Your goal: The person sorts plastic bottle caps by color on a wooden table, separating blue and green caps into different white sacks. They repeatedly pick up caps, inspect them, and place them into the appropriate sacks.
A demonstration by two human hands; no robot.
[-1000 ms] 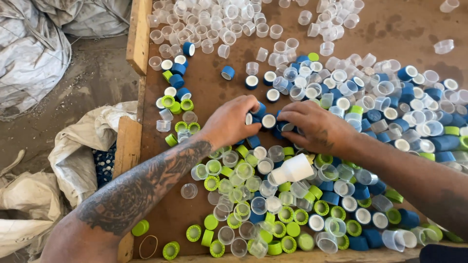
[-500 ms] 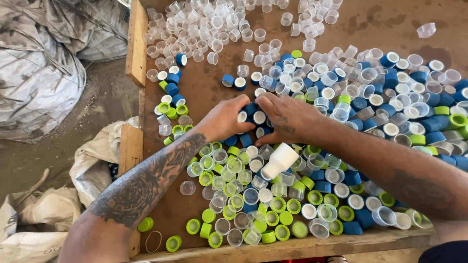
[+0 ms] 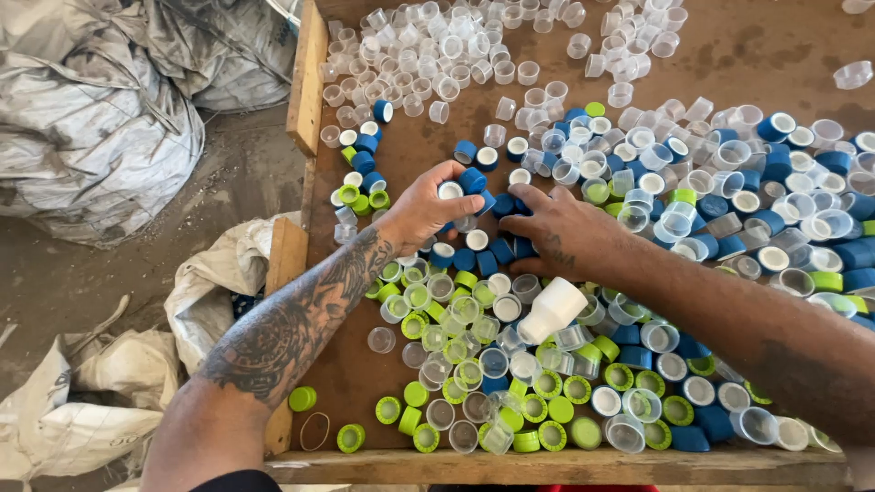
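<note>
In the head view, the left hand [image 3: 421, 211] has come up a little since a second ago: earlier it lay low among the caps, and now its fingers are curled and lifted, pinching a round blue plastic bottle cap [image 3: 471, 179] between thumb and fingertips. The cap is above the board, just beside a small white-topped cap [image 3: 450, 190] that sits under the same fingers. So one blue cap is now picked out of the heap.

The right hand [image 3: 567, 234] stays flat and spread, palm down, fingers resting on a small group of blue caps [image 3: 503, 248]; it grips nothing that I can see.

The held cap is short, ribbed on its side and plain blue, same as many others around it. Near the hands lie green caps [image 3: 474, 355], a white plastic nozzle piece [image 3: 553, 310] and clear cups [image 3: 428, 55] further up on the brown wooden tray [image 3: 307, 73]. Grey sacks [image 3: 100, 118] lie on the floor at the left.
</note>
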